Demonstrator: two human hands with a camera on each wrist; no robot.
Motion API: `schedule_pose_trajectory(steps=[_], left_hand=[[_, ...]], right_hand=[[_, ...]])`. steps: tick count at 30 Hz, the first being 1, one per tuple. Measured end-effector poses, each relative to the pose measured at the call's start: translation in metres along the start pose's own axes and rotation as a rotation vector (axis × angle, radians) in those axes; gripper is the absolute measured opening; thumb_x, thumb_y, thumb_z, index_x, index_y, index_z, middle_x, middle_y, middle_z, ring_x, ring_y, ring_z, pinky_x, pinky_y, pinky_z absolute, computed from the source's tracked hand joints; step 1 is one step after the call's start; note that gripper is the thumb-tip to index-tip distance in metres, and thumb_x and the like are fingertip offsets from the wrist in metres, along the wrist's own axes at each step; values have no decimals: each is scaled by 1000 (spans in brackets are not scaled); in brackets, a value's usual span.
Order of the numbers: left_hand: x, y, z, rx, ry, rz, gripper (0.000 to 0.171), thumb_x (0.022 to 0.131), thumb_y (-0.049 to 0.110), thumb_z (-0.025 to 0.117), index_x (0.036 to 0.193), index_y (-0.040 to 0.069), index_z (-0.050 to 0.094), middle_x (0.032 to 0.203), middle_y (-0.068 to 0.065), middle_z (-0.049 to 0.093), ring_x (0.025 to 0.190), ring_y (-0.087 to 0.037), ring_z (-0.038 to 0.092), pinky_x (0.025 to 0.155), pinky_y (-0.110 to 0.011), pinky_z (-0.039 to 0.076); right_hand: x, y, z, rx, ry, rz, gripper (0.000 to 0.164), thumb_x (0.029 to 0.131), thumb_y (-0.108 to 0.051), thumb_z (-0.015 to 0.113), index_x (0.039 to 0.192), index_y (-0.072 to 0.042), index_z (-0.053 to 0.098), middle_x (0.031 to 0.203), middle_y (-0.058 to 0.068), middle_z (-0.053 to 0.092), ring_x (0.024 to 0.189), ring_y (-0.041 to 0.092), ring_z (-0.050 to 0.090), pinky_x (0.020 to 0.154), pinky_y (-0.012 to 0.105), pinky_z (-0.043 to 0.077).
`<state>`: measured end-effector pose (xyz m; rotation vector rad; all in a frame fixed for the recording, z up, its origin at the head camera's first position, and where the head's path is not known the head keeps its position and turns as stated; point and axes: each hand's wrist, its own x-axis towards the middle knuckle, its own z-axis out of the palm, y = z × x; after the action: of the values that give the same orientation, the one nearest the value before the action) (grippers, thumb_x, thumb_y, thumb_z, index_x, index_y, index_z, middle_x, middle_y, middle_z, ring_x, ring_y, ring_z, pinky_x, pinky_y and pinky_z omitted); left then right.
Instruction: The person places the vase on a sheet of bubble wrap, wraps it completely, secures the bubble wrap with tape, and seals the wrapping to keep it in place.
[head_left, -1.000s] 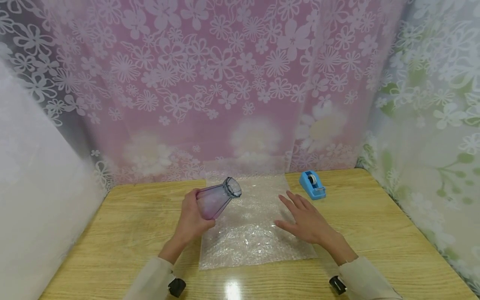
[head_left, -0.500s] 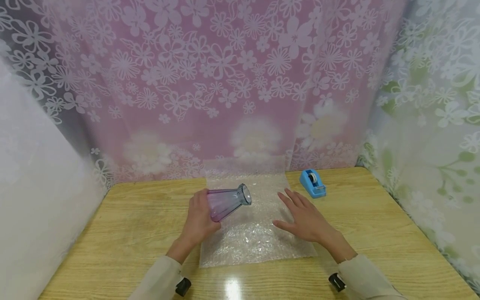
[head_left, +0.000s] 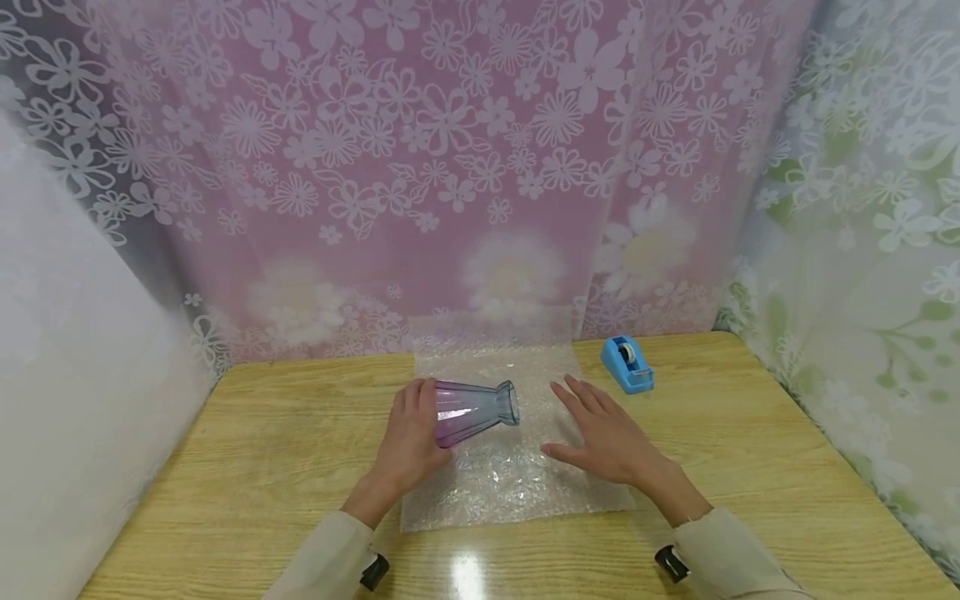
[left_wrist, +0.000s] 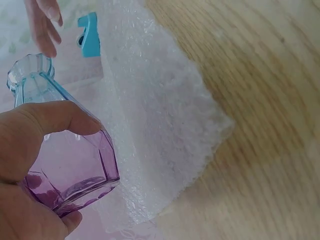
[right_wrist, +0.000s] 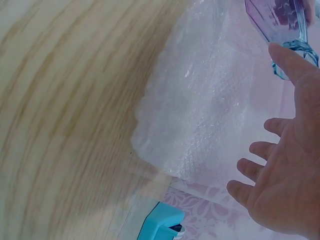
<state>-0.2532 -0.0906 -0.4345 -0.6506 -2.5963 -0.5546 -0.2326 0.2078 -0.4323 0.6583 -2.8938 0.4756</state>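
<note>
A clear glass vase (head_left: 472, 411), purple at its base and blue toward the flared neck, lies sideways in my left hand (head_left: 408, 437). That hand grips the base end, with the thumb along the near side, and the mouth points right. Beneath the vase a sheet of bubble wrap (head_left: 517, 487) is spread on the table. In the left wrist view the vase (left_wrist: 75, 165) shows its faceted purple base between thumb and fingers. My right hand (head_left: 611, 433) hovers over the wrap's right part, fingers spread, holding nothing. It stays apart from the vase mouth.
A blue tape dispenser (head_left: 627, 365) with a roll of tape stands at the back right of the wooden table (head_left: 262, 467). Behind the table hangs a pink flowered curtain (head_left: 450, 167), which the far end of the wrap meets.
My left hand has carried the vase to the right and turned it, so its mouth now points right instead of up and right. The right hand has barely shifted.
</note>
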Motion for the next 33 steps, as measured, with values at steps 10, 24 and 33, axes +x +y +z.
schedule_pose_trajectory(steps=[10,24,33], left_hand=[[-2,6,2,59,-33,30,91,60,12,86,133,-6,35,128,-24,40,119,-39,39,102,-48,33],[-4,18,6,136,-12,87,82,59,5,79,129,-6,38,123,-23,44,116,-39,42,100,-47,35],[-5,22,12,152,-17,74,82,59,9,81,129,-4,39,122,-21,45,114,-37,43,97,-47,39]], right_hand=[[0,-8,1,-3,13,-20,94,84,-64,56,152,-9,22,156,14,17,139,38,20,107,56,22],[0,-19,-1,-18,44,-54,98,81,-63,61,152,-8,21,156,13,17,141,34,16,110,53,19],[2,-35,-5,-69,68,-103,102,79,-62,64,150,-2,23,156,12,18,142,30,14,111,47,19]])
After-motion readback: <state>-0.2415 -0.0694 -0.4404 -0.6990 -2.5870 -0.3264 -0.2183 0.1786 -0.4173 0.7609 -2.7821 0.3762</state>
